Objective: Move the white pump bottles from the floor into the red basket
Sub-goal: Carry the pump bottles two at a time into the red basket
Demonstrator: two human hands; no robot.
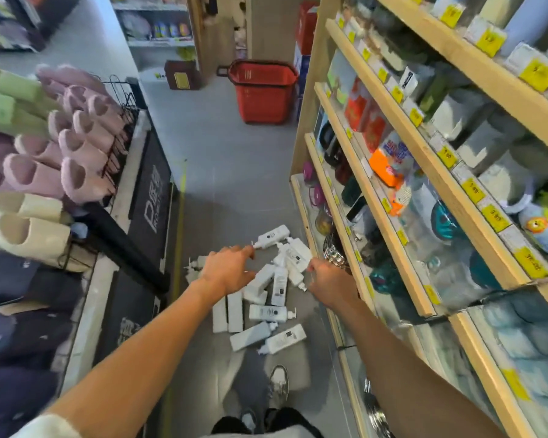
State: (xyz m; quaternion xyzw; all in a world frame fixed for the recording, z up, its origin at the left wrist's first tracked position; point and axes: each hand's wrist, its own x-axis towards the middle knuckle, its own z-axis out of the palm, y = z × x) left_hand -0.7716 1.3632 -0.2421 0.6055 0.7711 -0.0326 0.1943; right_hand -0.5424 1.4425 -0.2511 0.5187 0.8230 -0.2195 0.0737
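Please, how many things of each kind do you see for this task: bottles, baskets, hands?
White pump bottles: about 12, overlapping in a pile, some hidden
Red basket: 1
Hands: 2, left hand and right hand
Total: about 15

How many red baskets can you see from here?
1. The red basket stands on the floor at the aisle's far end, beside the wooden shelving; another could be hidden behind the shelves.
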